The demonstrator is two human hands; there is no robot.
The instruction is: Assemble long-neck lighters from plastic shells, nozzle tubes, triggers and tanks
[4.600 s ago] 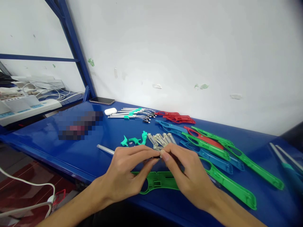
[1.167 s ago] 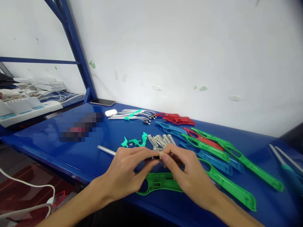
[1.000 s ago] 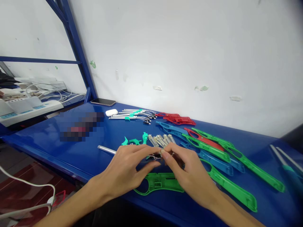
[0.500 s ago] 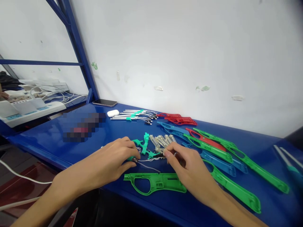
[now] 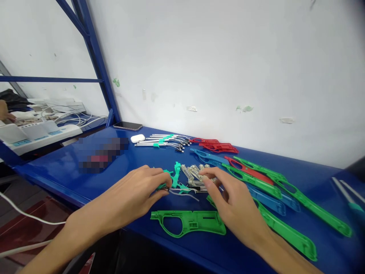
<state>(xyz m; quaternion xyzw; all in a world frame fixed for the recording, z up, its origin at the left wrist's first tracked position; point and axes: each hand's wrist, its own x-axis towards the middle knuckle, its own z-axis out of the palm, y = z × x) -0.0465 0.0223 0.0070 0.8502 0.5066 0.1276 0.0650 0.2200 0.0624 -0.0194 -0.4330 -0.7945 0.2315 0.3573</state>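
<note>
The wired piece is held just above or on the blue surface, left of centre; its contact with the surface cannot be told, as much of it is hidden by the fingers. It is pinched between thumb and fingertips by the left hand, and from this grip pale wires are trailed to the right. The grip of the right hand is released, with thumb and forefinger parted beside the clear tubes and a small black part. A pinch on the solid part, not on the leads, is best used, and the wires are best left slack (thin leads like these could be strained by a tug). Teal parts are gathered between the hands, and room is best given to them so that nothing is snagged. Nearer, a green shell is laid flat; to the right, a longer green shell is seen. Farther out, wired rods and red shells are laid toward the wall.
</note>
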